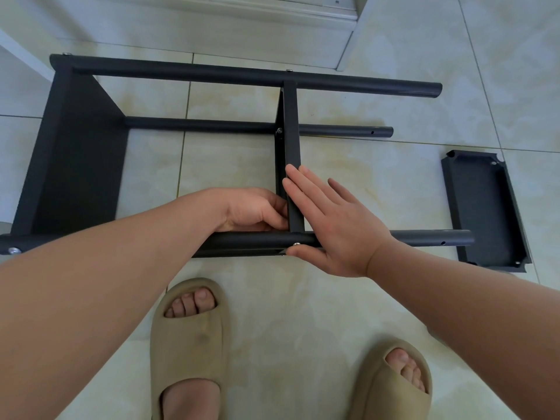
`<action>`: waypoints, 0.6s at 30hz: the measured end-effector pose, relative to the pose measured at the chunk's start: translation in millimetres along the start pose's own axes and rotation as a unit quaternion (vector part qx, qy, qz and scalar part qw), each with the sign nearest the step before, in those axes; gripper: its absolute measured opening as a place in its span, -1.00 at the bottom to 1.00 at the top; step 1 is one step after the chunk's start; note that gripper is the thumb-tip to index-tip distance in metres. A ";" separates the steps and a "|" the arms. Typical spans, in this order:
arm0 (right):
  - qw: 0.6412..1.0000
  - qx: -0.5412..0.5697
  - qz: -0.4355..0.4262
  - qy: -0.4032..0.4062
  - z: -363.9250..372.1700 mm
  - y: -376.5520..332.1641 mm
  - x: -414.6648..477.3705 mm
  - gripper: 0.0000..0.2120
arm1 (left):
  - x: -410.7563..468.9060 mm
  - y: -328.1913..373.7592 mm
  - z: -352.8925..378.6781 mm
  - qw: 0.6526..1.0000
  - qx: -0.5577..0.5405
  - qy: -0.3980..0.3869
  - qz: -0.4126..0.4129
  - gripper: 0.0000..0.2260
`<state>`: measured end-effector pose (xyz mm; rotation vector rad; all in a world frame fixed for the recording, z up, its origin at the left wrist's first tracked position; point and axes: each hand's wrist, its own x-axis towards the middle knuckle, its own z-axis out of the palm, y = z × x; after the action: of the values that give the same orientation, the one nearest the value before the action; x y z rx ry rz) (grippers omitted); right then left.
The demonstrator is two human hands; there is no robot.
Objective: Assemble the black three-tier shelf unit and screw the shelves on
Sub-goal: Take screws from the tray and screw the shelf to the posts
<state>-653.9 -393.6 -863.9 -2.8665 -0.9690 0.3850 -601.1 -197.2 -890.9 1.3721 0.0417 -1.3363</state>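
The black shelf unit lies on its side on the tiled floor, with round posts running left to right. One shelf (75,159) is fixed at the left end. A middle shelf (291,128) stands edge-up between the posts. My left hand (254,210) grips the near end of the middle shelf from the left, fingers curled against it. My right hand (327,219) lies flat with straight fingers against the shelf's right face and over the near post (424,237), its thumb beside a silver screw (296,244). A third shelf (481,207) lies loose on the floor at the right.
My two feet in beige slides (188,350) stand just in front of the near post. A white door frame and sill (272,13) run along the back. A white panel edge (21,53) shows at the far left.
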 end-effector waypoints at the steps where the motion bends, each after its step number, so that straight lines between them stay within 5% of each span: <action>1: 1.000 0.001 0.000 0.001 -0.2 0.0 0.0 -0.10 | -0.2 0.2 -0.3 1.000 0.004 0.001 0.003 -0.70; 18: 1.000 -0.003 0.001 0.004 1.4 0.5 0.0 -0.10 | 3.7 -0.2 -2.5 0.998 0.020 0.042 -0.033 -0.79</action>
<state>-653.9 -393.9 -865.3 -2.8722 -0.9681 0.3697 -598.3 -197.8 -894.3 1.4713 0.1192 -1.3400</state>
